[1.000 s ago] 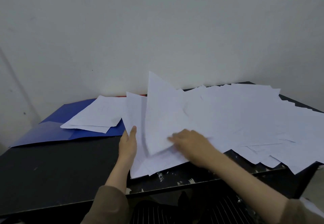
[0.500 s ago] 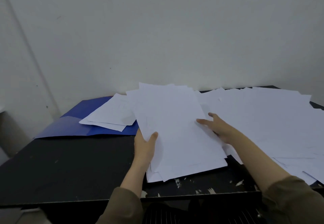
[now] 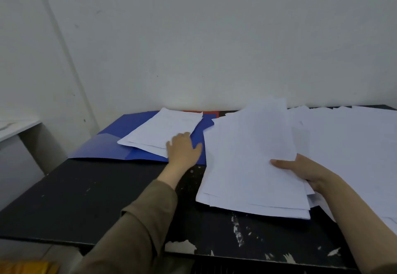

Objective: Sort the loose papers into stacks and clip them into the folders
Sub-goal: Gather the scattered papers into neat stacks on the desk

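Note:
A blue folder [image 3: 111, 147] lies open at the back left of the black table [image 3: 86, 198]. On it sits a small stack of white papers [image 3: 165, 128]. My left hand [image 3: 182, 148] rests flat on the near corner of that stack, fingers straight. My right hand [image 3: 305, 171] grips a gathered bundle of white sheets [image 3: 251, 162] by its right edge, thumb on top, the bundle lying tilted on the table. More loose papers [image 3: 354, 145] spread over the right side of the table.
A red folder edge [image 3: 211, 113] shows behind the blue one by the wall. A pale surface [image 3: 12, 127] stands at the far left. The table's front edge has chipped paint. Something yellow [image 3: 28, 268] lies at the bottom left.
My left hand let go of the bundle and moved left onto the stack on the blue folder. My right hand shifted to grip the bundle's right edge. The view turned left.

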